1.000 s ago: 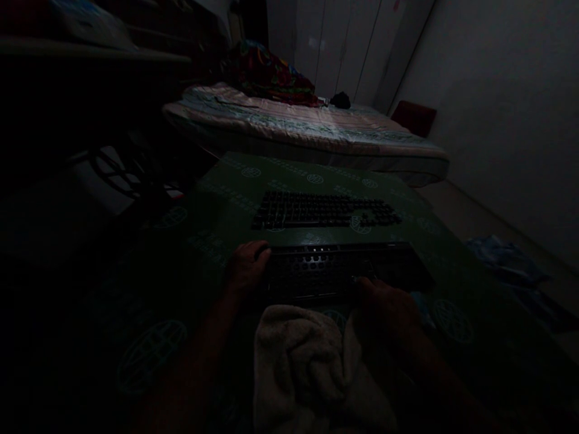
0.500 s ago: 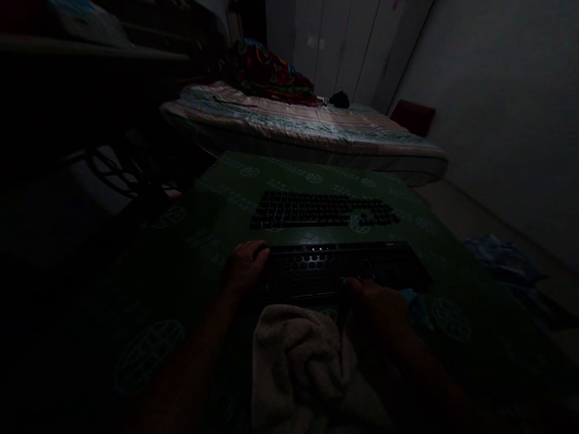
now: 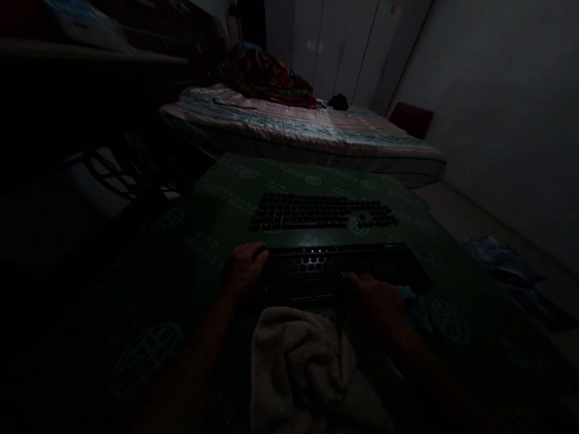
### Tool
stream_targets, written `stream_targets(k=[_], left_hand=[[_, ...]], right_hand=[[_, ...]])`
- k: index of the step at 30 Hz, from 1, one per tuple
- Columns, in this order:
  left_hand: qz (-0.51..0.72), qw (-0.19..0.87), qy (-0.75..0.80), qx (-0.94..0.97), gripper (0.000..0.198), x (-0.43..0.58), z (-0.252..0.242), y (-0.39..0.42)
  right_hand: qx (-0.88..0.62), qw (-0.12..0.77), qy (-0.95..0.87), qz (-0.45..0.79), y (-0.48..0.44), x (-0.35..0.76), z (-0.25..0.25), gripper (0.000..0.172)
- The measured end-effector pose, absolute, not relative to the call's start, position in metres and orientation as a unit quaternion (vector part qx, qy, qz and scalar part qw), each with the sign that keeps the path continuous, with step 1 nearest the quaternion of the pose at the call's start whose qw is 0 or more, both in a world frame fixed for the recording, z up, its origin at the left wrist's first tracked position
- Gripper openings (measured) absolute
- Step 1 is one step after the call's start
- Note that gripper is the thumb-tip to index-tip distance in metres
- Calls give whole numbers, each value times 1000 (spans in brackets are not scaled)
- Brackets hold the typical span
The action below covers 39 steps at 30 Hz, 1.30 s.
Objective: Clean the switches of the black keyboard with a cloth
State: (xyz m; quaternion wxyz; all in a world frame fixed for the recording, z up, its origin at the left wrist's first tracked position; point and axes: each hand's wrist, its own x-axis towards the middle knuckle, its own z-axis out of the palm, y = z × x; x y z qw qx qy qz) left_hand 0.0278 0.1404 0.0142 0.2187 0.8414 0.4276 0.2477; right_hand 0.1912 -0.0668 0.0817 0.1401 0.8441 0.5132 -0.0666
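A black keyboard base (image 3: 312, 283) without its keycaps lies on the green patterned table (image 3: 208, 211). My left hand (image 3: 245, 265) grips its left end, thumb on the top edge. Over the base's middle right, my right hand (image 3: 373, 295) is closed; a small shiny tip shows at its fingertips, but the thing it holds is too dark to name. Beyond the base, loose black keycaps (image 3: 316, 211) lie in keyboard rows with a gap toward the right. A light towel (image 3: 298, 361) is bunched nearest me, and a bluish cloth (image 3: 415, 307) sits beside my right hand.
Behind the table stands a bed (image 3: 316, 129) with a red patterned blanket (image 3: 271, 78) on it. Crumpled fabric (image 3: 502, 259) lies on the floor at the right. A dark shelf (image 3: 90, 51) and a wheel-like metal frame (image 3: 113, 175) are at the left.
My right hand has shifted very slightly left over the keyboard base. My left hand stays at its end, and the view has tilted a little.
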Motion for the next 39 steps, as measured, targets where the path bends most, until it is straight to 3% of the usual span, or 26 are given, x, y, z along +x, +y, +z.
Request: stream_targets(k=[39], left_hand=[[257,223,427,838,32,27,11,140]], right_hand=[[869,118,477,-51,-59,210,67,24]])
